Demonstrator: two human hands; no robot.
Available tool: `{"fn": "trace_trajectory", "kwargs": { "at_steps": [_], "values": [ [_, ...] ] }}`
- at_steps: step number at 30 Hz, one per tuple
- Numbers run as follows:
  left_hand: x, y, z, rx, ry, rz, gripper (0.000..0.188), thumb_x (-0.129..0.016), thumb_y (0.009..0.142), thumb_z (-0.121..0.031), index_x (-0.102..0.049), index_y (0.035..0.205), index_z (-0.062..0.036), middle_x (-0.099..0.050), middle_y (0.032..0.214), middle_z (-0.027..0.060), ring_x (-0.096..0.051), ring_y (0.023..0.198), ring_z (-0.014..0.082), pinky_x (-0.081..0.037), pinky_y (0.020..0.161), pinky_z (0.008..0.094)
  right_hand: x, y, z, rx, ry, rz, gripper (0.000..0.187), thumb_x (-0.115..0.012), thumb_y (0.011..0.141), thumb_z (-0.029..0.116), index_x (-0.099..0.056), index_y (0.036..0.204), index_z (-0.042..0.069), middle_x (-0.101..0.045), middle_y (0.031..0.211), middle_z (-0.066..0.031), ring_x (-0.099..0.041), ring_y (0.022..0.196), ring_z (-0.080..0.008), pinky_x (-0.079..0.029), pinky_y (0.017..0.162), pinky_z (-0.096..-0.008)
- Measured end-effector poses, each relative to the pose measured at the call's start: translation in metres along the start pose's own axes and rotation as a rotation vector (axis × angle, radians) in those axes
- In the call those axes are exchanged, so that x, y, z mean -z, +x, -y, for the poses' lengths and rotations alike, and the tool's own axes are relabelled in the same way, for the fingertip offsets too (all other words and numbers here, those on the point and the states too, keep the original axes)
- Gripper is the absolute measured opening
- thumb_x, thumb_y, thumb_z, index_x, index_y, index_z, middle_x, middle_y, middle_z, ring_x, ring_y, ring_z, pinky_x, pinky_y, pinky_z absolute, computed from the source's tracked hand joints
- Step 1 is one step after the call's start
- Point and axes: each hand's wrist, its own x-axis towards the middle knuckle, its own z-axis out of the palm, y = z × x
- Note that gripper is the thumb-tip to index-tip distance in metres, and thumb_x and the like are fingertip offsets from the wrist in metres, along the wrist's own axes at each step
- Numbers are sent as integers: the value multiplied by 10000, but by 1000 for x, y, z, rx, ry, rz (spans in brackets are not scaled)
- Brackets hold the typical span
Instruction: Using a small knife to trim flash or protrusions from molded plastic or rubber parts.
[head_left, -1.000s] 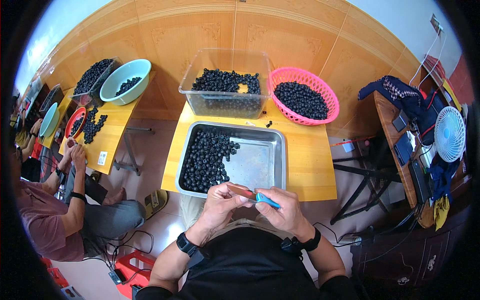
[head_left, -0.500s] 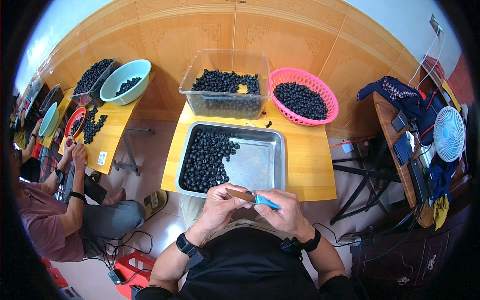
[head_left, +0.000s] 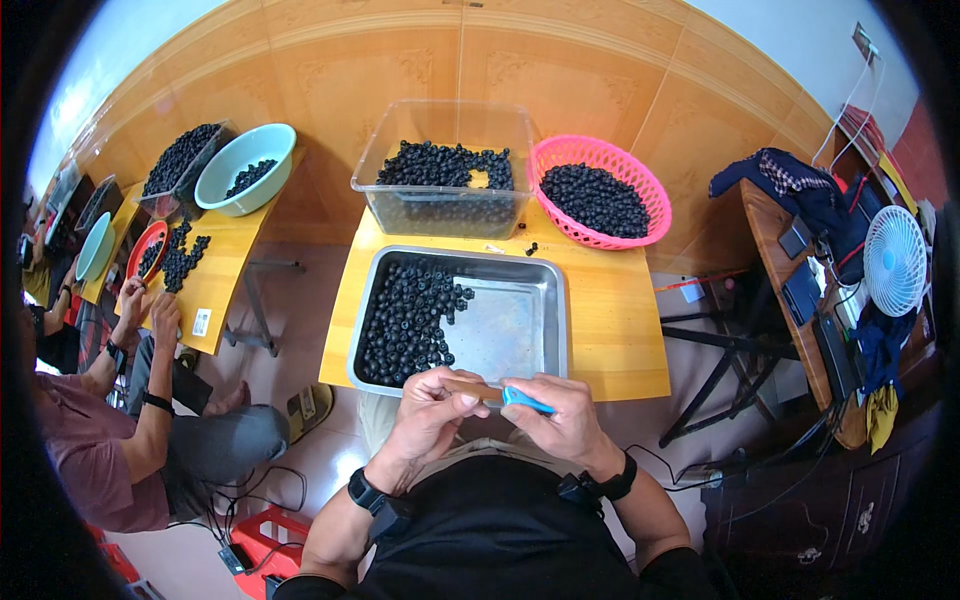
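Observation:
A small knife with a blue handle (head_left: 528, 400) and a brownish blade (head_left: 470, 389) is gripped in my right hand (head_left: 562, 412). My left hand (head_left: 430, 410) is closed beside it, thumb and fingers pinched close to the blade; whatever lies in that pinch is hidden. Both hands hover at the near edge of a metal tray (head_left: 563, 310). Small black round pieces (head_left: 405, 320), some with a pale-rimmed hollow, cover the tray's left part, while bare metal shows on its right.
Behind the tray stand a clear plastic bin (head_left: 440, 215) and a pink basket (head_left: 655, 190), both holding black pieces. To the left, a person (head_left: 110, 440) works at another table with a green basin (head_left: 215, 180). A side table with a fan (head_left: 893, 260) stands right.
The dark piece that showed between my fingers by the blade is no longer visible. My hands stay nearly in place, the knife slightly turned. The neighbouring person's hands have moved apart a little.

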Motion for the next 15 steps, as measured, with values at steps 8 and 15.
{"fn": "trace_trajectory", "kwargs": {
  "at_steps": [8,15],
  "values": [
    [-7,-2,-8,-54,46,12,100,-710,898,41,-710,991,7,-700,1044,168,-714,850,218,-609,778,336,4,-7,-22,-248,98,-132,364,-695,977,260,-696,1153,-59,-703,835,-92,-606,736,-94,-489,643,-260],
    [-5,2,0,-20,111,5,117,-713,900,36,-703,1015,20,-709,1050,167,-714,862,211,-604,796,332,6,1,0,-247,245,8,358,-749,934,215,-691,1165,-52,-685,902,-69,-603,800,-99,-481,707,-253]
  ]
}}
